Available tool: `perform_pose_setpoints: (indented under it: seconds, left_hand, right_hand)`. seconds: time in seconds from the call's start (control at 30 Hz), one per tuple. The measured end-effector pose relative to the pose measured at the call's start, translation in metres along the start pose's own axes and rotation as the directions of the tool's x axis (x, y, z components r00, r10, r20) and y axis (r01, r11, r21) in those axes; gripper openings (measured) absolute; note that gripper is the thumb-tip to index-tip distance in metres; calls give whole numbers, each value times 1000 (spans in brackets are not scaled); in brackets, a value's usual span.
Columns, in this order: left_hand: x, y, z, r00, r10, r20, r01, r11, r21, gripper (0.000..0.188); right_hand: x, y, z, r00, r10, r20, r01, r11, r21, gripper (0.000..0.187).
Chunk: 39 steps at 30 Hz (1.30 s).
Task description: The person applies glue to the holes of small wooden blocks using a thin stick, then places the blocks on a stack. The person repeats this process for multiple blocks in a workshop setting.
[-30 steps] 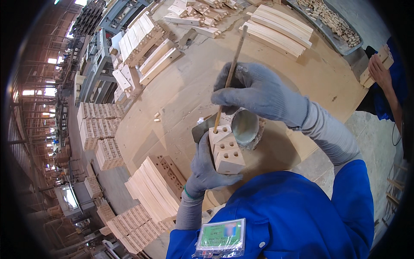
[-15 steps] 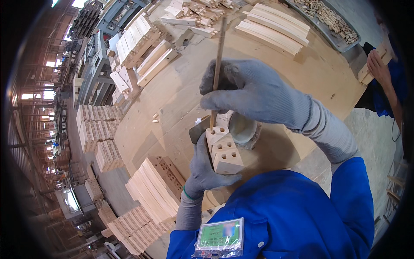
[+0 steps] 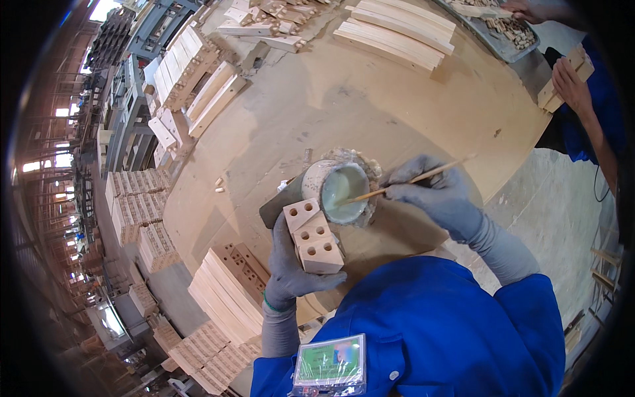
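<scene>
My left hand (image 3: 289, 268), in a grey glove, grips several pale wooden pieces (image 3: 313, 235) stacked together, their drilled ends facing up with two holes each. Right of and beyond them stands a crusted round pot (image 3: 345, 192) with pale, glue-like liquid inside. My gloved right hand (image 3: 433, 195) is closed round a thin wooden stick (image 3: 377, 192). The stick slants down to the left, and its tip is in the pot. A dark flat plate (image 3: 278, 205) shows between the pot and my left hand.
Drilled wooden bars (image 3: 228, 284) stand left of my left hand. Curved slats (image 3: 397, 33) and heaped pieces (image 3: 264, 23) lie at the far side. At far right, a co-worker's hand (image 3: 572, 86) holds wood beside a tray (image 3: 506, 49) of dowels. Two dowels (image 3: 219, 185) lie on the table.
My right hand has moved right and down, taking the stick from a hole in the wood into the pot. The view has shifted slightly. A co-worker's second hand now shows at the tray.
</scene>
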State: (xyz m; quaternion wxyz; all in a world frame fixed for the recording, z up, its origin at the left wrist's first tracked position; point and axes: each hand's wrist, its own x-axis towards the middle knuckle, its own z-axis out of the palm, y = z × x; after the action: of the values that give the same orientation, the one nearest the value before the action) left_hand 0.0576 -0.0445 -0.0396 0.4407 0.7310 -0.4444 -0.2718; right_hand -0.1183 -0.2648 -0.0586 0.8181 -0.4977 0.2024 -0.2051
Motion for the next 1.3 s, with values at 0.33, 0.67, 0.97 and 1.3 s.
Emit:
perform_pose_setpoints:
  seconds: [0.33,0.67,0.97,1.3]
  left_hand:
    - [-6,-6,-4,1000,-23,5,23,995,94,125]
    - [-5,-3,-4,999,-46,7,46,997,55,123]
    - [1,-3,-4,1000,14,9,-14,997,73,122]
    - [7,5,-6,999,21,42,-28,986,165,119]
  right_hand:
    - [-33,30,14,996,-92,15,93,990,-103,9]
    - [-48,38,39,967,-109,-229,153,971,183,12]
    - [21,-29,22,967,132,-219,-79,969,235,24]
    - [48,-103,69,968,53,247,17,962,-272,27]
